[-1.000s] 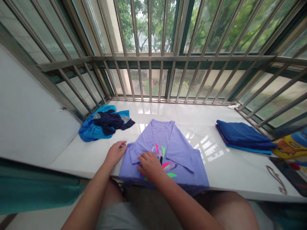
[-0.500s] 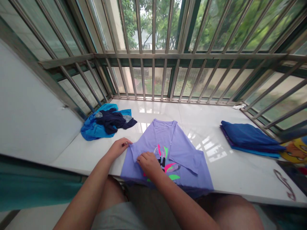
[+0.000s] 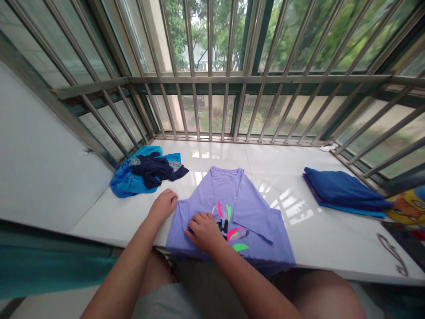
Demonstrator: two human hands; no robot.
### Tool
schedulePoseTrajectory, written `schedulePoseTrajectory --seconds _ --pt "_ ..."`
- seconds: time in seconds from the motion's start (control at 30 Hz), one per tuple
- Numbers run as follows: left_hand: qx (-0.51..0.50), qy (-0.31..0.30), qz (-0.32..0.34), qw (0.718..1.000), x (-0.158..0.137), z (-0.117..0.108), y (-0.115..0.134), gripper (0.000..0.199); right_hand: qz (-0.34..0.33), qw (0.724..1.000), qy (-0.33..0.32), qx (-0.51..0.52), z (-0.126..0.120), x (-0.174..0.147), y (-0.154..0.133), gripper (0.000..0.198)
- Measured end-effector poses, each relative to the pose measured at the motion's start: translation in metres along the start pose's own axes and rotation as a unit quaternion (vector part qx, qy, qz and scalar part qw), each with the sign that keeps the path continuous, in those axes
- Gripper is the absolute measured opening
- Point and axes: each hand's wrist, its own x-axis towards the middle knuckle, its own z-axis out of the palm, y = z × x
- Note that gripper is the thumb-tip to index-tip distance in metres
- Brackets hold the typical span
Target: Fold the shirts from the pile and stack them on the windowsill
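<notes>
One purple shirt (image 3: pixel 254 210); left hand (image 3: pixel 165 205) at edge, right hand (image 3: pixel 205 232) atop — both curled, hold unclear; smoothing, seemingly; next likely needs even edge.

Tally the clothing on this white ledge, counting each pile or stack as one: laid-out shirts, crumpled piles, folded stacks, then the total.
Laid-out purple shirt: 1
Crumpled blue and navy pile: 1
Folded blue and purple stack: 1
Total: 3
</notes>
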Motion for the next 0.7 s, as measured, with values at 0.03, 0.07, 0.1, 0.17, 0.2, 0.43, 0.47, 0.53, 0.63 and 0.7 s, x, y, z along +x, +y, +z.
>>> schedulePoseTrajectory --seconds 0.03,0.07,0.1,0.17,0.2,0.43,0.47,0.53,0.63,0.7 --pt "0.013 0.020 0.006 1.000 0.000 0.002 0.008 0.026 -0.001 1.000 0.000 0.000 0.000 0.000 -0.001 0.029" --pt "0.016 0.033 0.022 0.999 -0.001 0.006 0.016 0.029 -0.003 1.000 0.000 0.000 -0.001 0.000 -0.001 0.032" --pt "0.011 0.033 0.045 0.998 -0.002 0.010 0.026 0.032 -0.003 1.000 0.000 0.000 0.000 0.000 -0.003 0.034" --pt "-0.014 -0.016 0.092 0.995 -0.004 0.019 0.044 0.034 0.000 1.000 -0.003 -0.001 0.000 -0.001 -0.006 0.035" --pt "-0.025 -0.053 0.107 0.993 -0.004 0.023 0.052 0.032 0.000 1.000 -0.006 -0.002 -0.001 -0.001 -0.007 0.035" --pt "-0.012 -0.127 -0.004 0.992 0.073 0.026 0.073 0.025 0.047 0.999 0.023 -0.001 -0.058 0.005 0.049 0.028" --pt "-0.013 -0.122 -0.016 0.992 0.093 0.029 0.075 0.026 0.096 0.995 0.030 -0.013 -0.073 0.011 0.071 0.028" --pt "-0.013 -0.116 -0.046 0.992 0.134 0.040 0.079 0.026 0.212 0.976 0.032 -0.043 -0.099 0.024 0.123 0.028" --pt "-0.011 -0.115 -0.084 0.990 0.185 0.065 0.090 0.028 0.329 0.941 0.029 -0.069 -0.123 0.044 0.200 0.028" --pt "-0.009 -0.117 -0.097 0.988 0.208 0.081 0.096 0.027 0.363 0.928 0.020 -0.075 -0.124 0.054 0.238 0.031"
